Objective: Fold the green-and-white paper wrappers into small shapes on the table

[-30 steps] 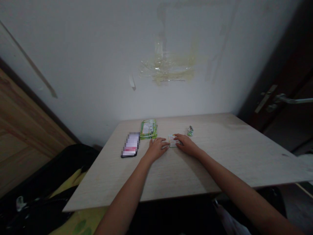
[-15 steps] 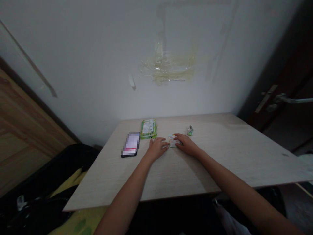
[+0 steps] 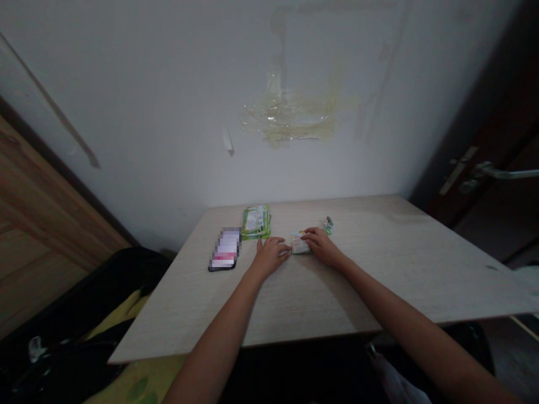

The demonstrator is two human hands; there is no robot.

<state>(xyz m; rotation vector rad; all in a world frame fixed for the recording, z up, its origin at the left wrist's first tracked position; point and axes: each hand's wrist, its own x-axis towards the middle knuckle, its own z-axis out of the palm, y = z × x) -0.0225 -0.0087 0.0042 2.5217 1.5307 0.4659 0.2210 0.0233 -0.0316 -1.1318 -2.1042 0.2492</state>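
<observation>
A small pale printed packet (image 3: pixel 299 245) with some green and yellow at its edge lies flat on the table, between my two hands. My right hand (image 3: pixel 323 247) lies over its right part, with the fingers stretched onto it. My left hand (image 3: pixel 270 257) rests on the table to the left of it, palm down. The left fingers are apart, their tips at or just beside the packet's left edge; I cannot tell if they touch. The right hand covers the packet's right end.
A stack of green-and-white packets (image 3: pixel 256 221) lies beyond my left hand. To its left is a phone (image 3: pixel 225 248) with a blurred screen. A crumpled green-and-white wrapper (image 3: pixel 328 225) sits behind my right hand. The pale table (image 3: pixel 311 308) meets the wall (image 3: pixel 168 140).
My right hand has slid slightly to the right, and more of the packet's printed face shows. My left hand stays nearly still.
</observation>
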